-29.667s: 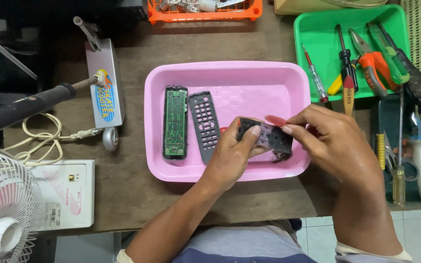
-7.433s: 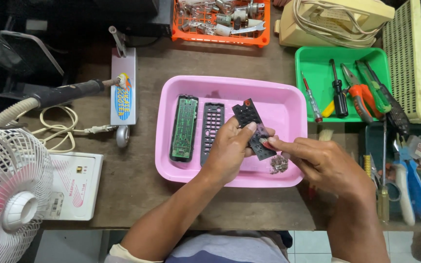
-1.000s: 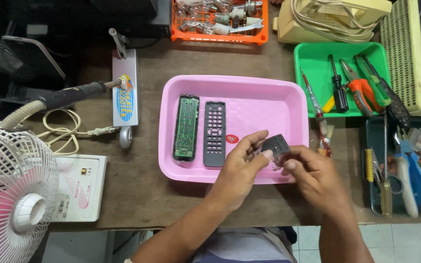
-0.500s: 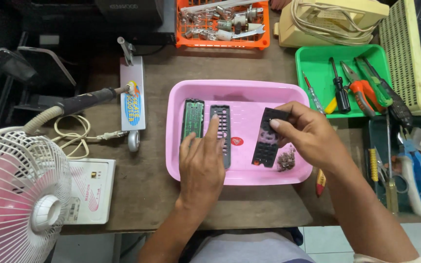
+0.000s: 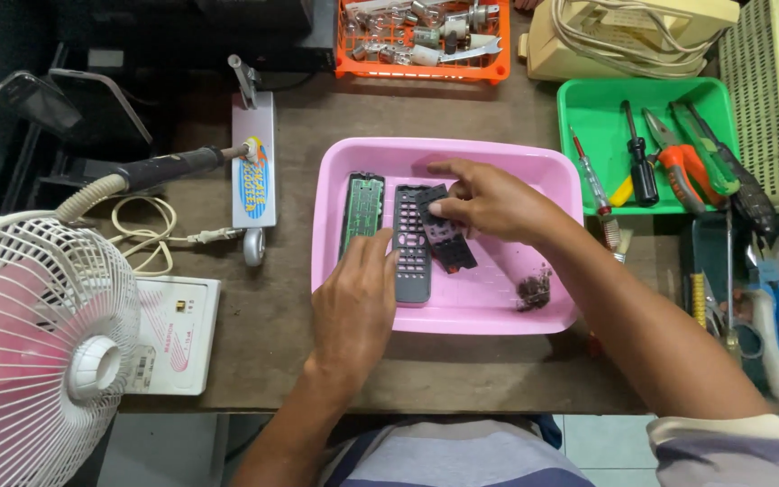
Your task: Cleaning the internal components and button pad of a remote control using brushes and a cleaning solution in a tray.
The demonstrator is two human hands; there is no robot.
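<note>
A pink tray (image 5: 489, 317) lies on the brown table. Inside it are a green circuit board (image 5: 362, 209), a dark remote front cover (image 5: 410, 254) with button holes, and a small dark clump (image 5: 534, 287) at the right. My right hand (image 5: 490, 200) holds a black rubber keypad sheet (image 5: 448, 239) above the tray, partly over the cover. My left hand (image 5: 355, 302) rests flat on the tray's near left rim, its fingertips touching the lower end of the circuit board and the cover.
A green tray (image 5: 588, 122) with screwdrivers and pliers stands at the right. An orange bin (image 5: 426, 63) of parts is at the back. A soldering iron (image 5: 164, 167), a stand (image 5: 254, 162), a white box (image 5: 178, 334) and a fan (image 5: 33, 343) sit at the left.
My right hand has carried the keypad sheet leftward over the remote cover. My left hand has slid down to the tray's near rim.
</note>
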